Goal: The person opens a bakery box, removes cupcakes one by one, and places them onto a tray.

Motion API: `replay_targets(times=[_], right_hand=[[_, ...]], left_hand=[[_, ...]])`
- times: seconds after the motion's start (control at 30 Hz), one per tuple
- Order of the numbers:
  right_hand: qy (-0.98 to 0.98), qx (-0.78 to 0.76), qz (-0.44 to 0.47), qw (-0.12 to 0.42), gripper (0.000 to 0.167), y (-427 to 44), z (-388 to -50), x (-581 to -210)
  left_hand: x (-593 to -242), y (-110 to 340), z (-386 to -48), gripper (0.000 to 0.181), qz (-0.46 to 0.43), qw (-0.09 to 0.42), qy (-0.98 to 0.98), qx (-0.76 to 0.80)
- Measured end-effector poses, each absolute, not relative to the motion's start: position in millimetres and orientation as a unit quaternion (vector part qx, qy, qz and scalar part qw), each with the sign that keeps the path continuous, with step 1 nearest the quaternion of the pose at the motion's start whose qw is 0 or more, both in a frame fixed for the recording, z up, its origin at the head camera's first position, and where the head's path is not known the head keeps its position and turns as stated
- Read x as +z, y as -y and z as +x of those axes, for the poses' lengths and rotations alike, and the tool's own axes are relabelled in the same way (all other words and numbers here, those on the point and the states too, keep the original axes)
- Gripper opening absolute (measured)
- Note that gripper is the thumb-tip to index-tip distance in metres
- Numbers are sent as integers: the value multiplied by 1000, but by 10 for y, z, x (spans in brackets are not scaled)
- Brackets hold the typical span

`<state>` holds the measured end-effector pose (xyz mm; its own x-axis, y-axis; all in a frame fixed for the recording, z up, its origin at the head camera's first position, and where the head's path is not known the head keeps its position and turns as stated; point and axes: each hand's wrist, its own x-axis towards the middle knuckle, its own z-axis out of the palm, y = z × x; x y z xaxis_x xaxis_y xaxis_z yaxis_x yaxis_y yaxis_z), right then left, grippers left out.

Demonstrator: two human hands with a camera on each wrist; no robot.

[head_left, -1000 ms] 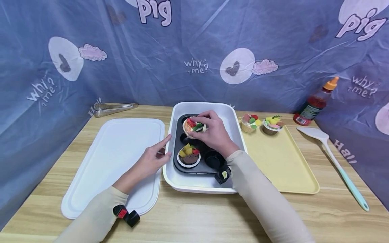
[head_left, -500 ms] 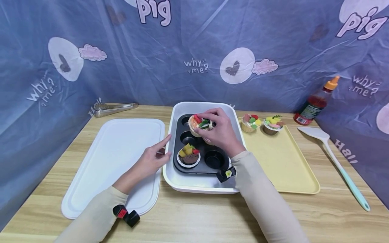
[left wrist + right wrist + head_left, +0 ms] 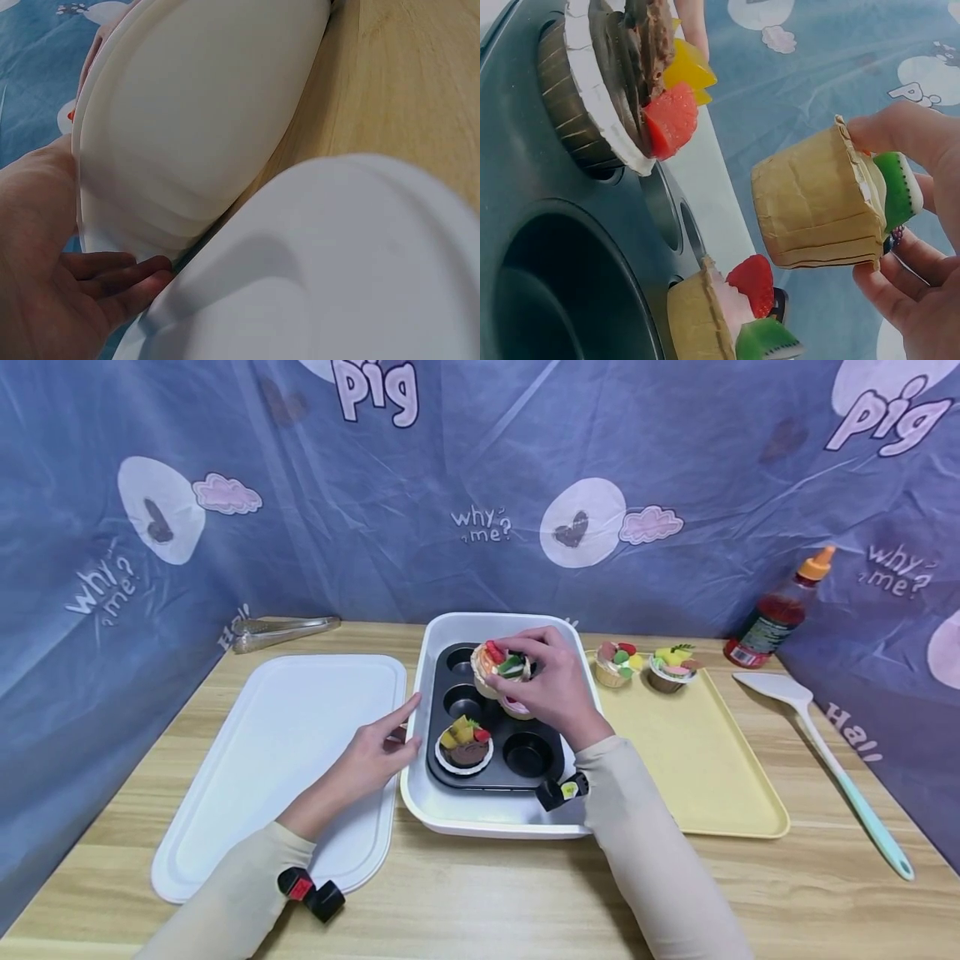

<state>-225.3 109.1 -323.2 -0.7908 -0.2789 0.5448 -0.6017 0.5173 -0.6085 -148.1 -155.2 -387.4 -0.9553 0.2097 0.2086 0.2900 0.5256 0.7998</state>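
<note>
Kiwi-topped cupcake [image 3: 814, 210], pinched by the fingers of the right hand [image 3: 557, 683], has shifted right over the muffin pan [image 3: 489, 782], baring its far-left well [image 3: 459, 661]; it seems unseated, in transit. The left hand [image 3: 375, 756] rests relaxed fingers against the left rim of the white tub [image 3: 416, 810].

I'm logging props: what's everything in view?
Table: one, tan, beneath
Basin: one, white, table centre
Muffin tin: one, black, in basin
White tray: one, white, left
Yellow tray: one, yellow, right
Kiwi cupcake: one, multicoloured, above tin
Pink-iced cupcake: one, multicoloured, in tin
Chocolate cupcake: one, brown, in tin
Fruit cupcakes: two, multicoloured, on yellow tray
Tongs: one, silver, far left
Bottle: one, red, far right
Spatula: one, white-green, right
Backdrop: one, blue, behind
Wrist devices: two, black, forearms
Sleeves: two, beige, forearms
Left hand: one, bare, at basin
Right hand: one, bare, on kiwi cupcake
</note>
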Motion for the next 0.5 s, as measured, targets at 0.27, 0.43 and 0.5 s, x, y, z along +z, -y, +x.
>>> replay_targets(times=[0.27,0.43,0.5], right_hand=[[837,432,264,209,45,-1116,-2223,-3172],[847,432,242,196,46,-1205,-2197,-3088],[850,430,234,194,47,-1262,-2196,-3047]], left_hand=[[-3864,1572,-1472,62,-140,42,873,-465],[-3864,1556,-1476,62,-141,42,871,-468],[-3862,1551,-1474,63,-139,41,872,-468]])
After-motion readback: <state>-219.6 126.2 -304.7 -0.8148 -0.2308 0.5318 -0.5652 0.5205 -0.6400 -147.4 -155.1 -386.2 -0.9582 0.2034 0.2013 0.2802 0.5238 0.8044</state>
